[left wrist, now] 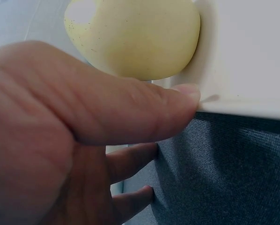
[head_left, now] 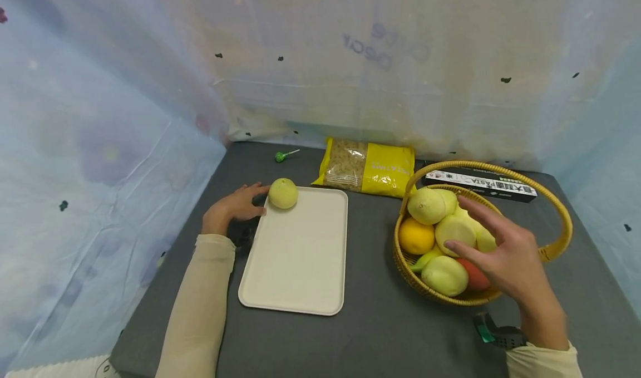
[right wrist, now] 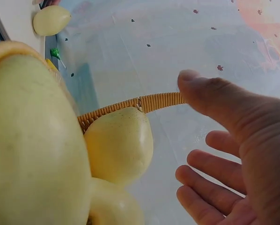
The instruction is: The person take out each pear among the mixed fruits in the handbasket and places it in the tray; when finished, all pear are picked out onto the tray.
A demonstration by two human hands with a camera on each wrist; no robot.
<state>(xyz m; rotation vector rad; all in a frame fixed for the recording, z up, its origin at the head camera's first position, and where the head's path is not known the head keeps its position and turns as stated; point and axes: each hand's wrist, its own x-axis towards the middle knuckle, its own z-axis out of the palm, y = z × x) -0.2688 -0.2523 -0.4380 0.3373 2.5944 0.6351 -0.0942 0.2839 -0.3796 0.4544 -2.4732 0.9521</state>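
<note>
A pale yellow-green, pear-like fruit (head_left: 283, 193) rests in the far left corner of a cream tray (head_left: 305, 255). Beside it is my left hand (head_left: 239, 202), its thumb at the tray's rim and its fingers loosely extended. Over on the right, my right hand (head_left: 506, 250) hovers above a wicker basket (head_left: 420, 286), thumb and fingers spread with nothing between them. Several similar pale fruits (head_left: 454, 233) fill the basket, along with an orange (head_left: 417, 236) and a partly hidden red fruit (head_left: 473, 275). In the right wrist view, a pale fruit (right wrist: 119, 145) lies near the basket's handle (right wrist: 163, 101).
A yellow pasta bag (head_left: 385, 169) lies behind the tray. Behind the basket is a long black-and-white box (head_left: 481, 182), partly crossed by the arched handle. A green lollipop (head_left: 280, 157) lies near the back edge of the grey table (head_left: 370, 333). Hanging sheets enclose the sides and back.
</note>
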